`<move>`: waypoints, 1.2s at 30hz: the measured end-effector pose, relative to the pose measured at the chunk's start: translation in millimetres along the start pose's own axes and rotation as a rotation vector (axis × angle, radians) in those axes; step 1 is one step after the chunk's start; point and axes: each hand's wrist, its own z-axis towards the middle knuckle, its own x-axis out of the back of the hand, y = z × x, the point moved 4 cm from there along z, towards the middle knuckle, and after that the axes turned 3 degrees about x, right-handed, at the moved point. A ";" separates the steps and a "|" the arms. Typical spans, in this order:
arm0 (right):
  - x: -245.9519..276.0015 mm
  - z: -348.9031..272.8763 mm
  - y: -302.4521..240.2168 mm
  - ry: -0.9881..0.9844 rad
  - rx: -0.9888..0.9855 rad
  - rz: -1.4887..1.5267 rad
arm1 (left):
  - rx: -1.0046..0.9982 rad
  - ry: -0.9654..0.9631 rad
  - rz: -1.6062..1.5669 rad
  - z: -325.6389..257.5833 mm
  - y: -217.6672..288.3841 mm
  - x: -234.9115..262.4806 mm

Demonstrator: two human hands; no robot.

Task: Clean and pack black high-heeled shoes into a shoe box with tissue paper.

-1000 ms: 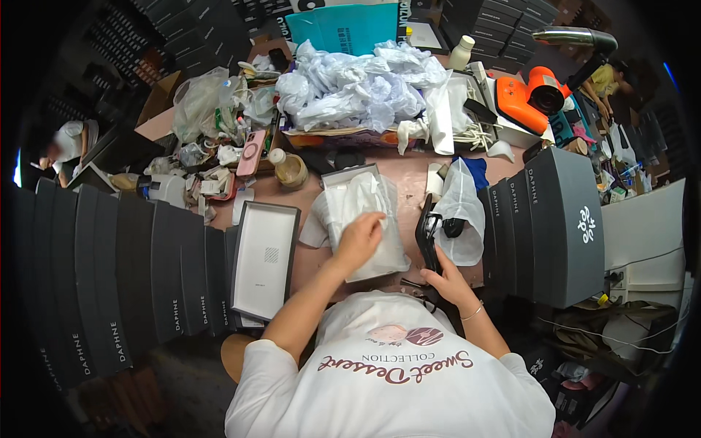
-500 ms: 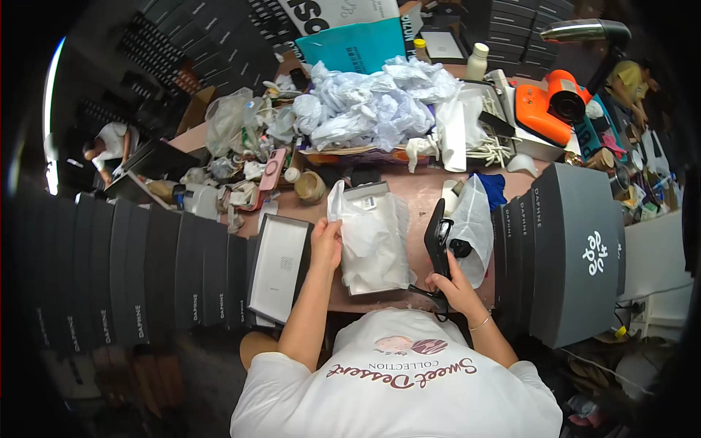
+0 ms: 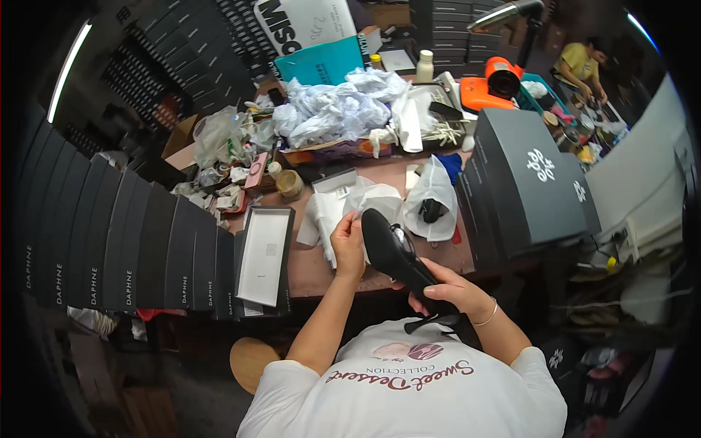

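My right hand is closed around the heel end of a black high-heeled shoe, held tilted above the table's near edge with its toe pointing up and away. Beside the toe, my left hand is closed, pinching the edge of thin white wrapping paper. That paper spreads over an open shoebox, hiding most of it. To the right, a translucent white bag lies with a black object showing in its mouth; its kind is unclear. A grey box lid lies at the left.
Dark shoeboxes line up at the left and stand stacked at the right. Across the back are crumpled pale paper, a jar, a pink phone and an orange device. A co-worker sits at far right.
My right hand has lifted the shoe from near the white bag and brought it left, toward me. My left hand has moved slightly right, and the paper is more spread out.
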 end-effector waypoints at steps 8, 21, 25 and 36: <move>-19.4 -71.5 124.1 0.527 -0.252 -0.452 | -0.125 -0.392 0.449 -130.3 32.5 14.2; -79.5 -203.6 180.3 0.292 0.131 1.017 | 0.236 -0.539 0.316 -254.1 -18.6 -2.1; -81.1 -254.2 189.2 0.269 0.153 1.067 | 0.272 -0.576 0.302 -304.6 -38.5 -22.8; -88.1 -358.4 197.0 0.307 -0.027 0.829 | -0.227 -0.573 0.728 -417.9 8.4 -68.7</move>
